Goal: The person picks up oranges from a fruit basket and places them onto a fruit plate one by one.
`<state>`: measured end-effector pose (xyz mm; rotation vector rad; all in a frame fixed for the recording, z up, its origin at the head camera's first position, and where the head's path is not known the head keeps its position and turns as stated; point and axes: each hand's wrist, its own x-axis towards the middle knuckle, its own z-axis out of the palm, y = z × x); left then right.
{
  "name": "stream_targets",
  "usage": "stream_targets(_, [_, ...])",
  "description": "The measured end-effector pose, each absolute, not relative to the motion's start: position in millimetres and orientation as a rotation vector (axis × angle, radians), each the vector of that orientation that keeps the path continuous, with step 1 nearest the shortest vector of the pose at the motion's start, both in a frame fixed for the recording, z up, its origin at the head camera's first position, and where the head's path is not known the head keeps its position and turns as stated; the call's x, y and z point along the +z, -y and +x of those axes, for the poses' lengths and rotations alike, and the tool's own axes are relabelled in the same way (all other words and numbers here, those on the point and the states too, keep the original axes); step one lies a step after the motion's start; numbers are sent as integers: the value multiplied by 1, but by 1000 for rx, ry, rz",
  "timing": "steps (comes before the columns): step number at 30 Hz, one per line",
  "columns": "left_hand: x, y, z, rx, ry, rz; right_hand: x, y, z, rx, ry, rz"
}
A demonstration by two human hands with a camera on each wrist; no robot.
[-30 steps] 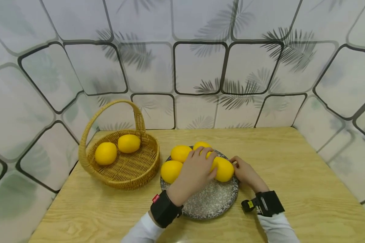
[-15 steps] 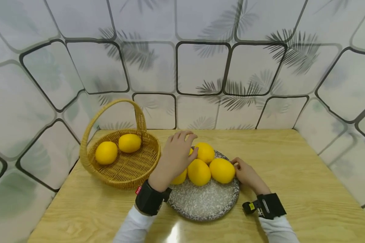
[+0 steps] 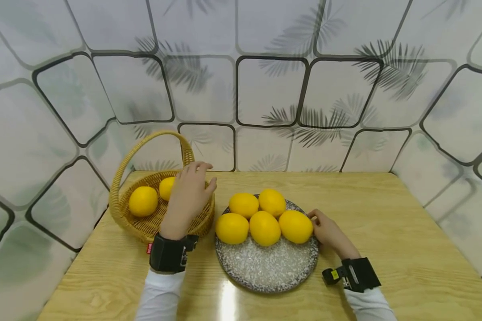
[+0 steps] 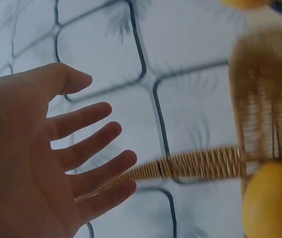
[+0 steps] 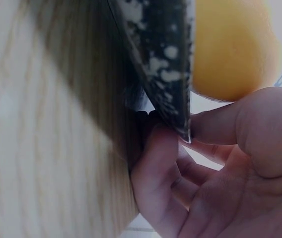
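Observation:
My left hand (image 3: 188, 196) hovers over the right side of the wicker basket (image 3: 202, 225), its fingers extended and holding nothing. In the left wrist view the fingers are spread in front of the basket handle (image 4: 195, 163). Two yellow lemons lie in the basket: one lemon (image 3: 143, 201) shows whole, the other (image 3: 166, 188) is partly hidden by the hand. Several lemons (image 3: 265, 228) sit in two rows on the far half of a speckled grey plate (image 3: 269, 267). My right hand (image 3: 329, 234) pinches the plate's right rim (image 5: 178, 109), thumb on top and fingers underneath, close to the rightmost lemon (image 5: 233, 49).
Basket and plate stand side by side on a light wooden table (image 3: 385, 232). A patterned wall covering (image 3: 265, 89) encloses the back and both sides. The arched basket handle (image 3: 120, 178) rises above the basket, to the left of the hand.
My left hand has let go of a lemon on the plate, leaving it in the front row, and has swung left over the basket. My right hand stays at the plate's rim.

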<state>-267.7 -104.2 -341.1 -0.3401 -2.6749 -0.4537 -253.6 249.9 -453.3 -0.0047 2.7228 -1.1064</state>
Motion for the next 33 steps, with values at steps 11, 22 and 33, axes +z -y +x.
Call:
stream_targets(11, [-344,166,-272,-560,2758,-60,-451,-250,-252,-1079,-2753,-6])
stream_targets(22, [-349,192,-268,-616,2809,128,-451,-250,-252,-1076,-2759,-21])
stream_targets(33, [-359,197,-272,-732,3079,285,-454,-250,-253,-1075,-2752,-13])
